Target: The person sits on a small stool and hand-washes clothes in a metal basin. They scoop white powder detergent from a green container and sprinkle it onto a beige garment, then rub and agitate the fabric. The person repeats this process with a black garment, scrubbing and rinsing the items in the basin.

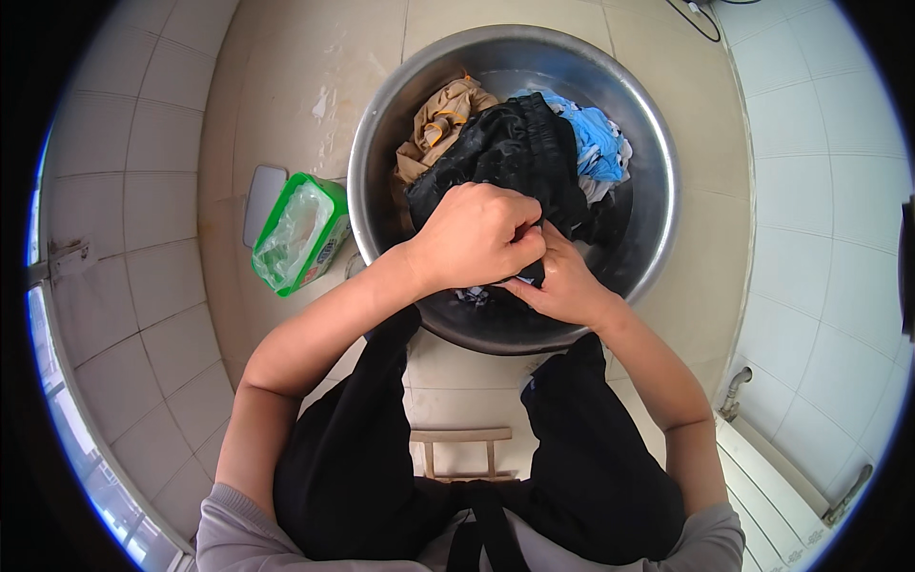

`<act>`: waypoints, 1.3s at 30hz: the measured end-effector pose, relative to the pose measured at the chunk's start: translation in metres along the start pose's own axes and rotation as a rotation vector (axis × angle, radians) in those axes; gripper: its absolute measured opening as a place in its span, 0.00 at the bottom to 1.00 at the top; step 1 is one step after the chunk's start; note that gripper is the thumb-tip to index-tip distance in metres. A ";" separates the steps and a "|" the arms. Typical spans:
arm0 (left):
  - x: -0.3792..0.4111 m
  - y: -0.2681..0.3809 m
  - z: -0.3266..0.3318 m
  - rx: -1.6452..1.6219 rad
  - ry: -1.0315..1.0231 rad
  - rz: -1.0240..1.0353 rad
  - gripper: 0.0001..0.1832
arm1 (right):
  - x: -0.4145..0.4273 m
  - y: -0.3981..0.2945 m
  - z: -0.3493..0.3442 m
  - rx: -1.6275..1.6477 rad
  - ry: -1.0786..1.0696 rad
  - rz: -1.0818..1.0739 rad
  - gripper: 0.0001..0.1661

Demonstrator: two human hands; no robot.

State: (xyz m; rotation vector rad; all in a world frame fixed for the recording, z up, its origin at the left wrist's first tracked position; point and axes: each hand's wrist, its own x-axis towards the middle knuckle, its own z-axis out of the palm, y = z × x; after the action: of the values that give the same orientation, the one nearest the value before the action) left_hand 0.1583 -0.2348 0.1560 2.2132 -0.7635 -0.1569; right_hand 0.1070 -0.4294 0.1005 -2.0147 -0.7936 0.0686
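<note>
A wide stainless steel basin (661, 168) stands on the floor before me, with clothes heaped inside. My left hand (482, 232) is closed in a fist on a wet black garment (511, 154) with a gathered elastic band. Close against it, my right hand (568, 275) grips the same black cloth near the basin's front side. Tan cloth with orange trim (443, 125) lies at the back left of the basin. To the right of the black garment is a light blue patterned cloth (597, 139), with some whitish fabric beneath it. My fingertips are partly hidden between the hands.
Left of the basin sits a green plastic tub (289, 272) lined with a clear bag, beside a grey lid-like panel (264, 204). A wooden stool (461, 435) shows between my legs. White tiled walls rise on both sides; a pipe (736, 393) and white radiator (765, 493) are at right.
</note>
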 end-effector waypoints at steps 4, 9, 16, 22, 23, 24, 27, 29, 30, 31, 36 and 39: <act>0.004 0.003 -0.009 0.110 0.015 0.036 0.11 | -0.004 0.004 -0.009 0.210 -0.019 0.248 0.29; -0.008 0.006 -0.010 0.066 -0.054 0.051 0.09 | 0.000 -0.005 -0.032 0.116 -0.338 0.113 0.20; -0.013 0.018 0.019 0.146 0.015 0.256 0.09 | 0.024 -0.012 -0.035 -0.201 -0.746 0.478 0.13; -0.020 0.012 0.034 0.082 -0.123 0.131 0.09 | -0.019 0.022 0.010 -0.121 -0.596 0.501 0.13; -0.023 0.011 0.037 0.087 -0.135 0.124 0.09 | -0.019 0.026 0.011 -0.185 -0.692 0.444 0.13; -0.025 0.009 0.039 0.094 -0.149 0.118 0.09 | -0.009 0.024 0.010 -0.247 -0.786 0.384 0.13; -0.026 0.002 0.040 0.072 -0.203 0.068 0.08 | -0.012 0.021 0.007 -0.312 -0.774 0.256 0.13; -0.026 0.001 0.043 0.076 -0.202 0.071 0.08 | -0.015 0.021 0.009 -0.290 -0.706 0.362 0.15; -0.026 0.002 0.043 0.080 -0.201 0.068 0.08 | -0.012 0.023 0.013 -0.262 -0.690 0.495 0.17; -0.026 0.000 0.043 0.050 -0.168 0.051 0.08 | -0.010 0.025 0.015 -0.233 -0.672 0.629 0.20; -0.017 -0.003 0.036 -0.216 -0.002 -0.100 0.09 | 0.018 0.011 -0.029 -0.472 -0.895 0.408 0.23; -0.005 -0.011 0.025 -0.493 0.084 -0.394 0.10 | 0.002 0.003 -0.073 -0.136 -0.313 0.222 0.25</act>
State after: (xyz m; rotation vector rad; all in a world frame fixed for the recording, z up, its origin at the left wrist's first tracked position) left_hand 0.1513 -0.2423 0.1297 1.8540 -0.2002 -0.3987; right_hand 0.1356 -0.4840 0.1396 -2.2476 -0.7796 0.4790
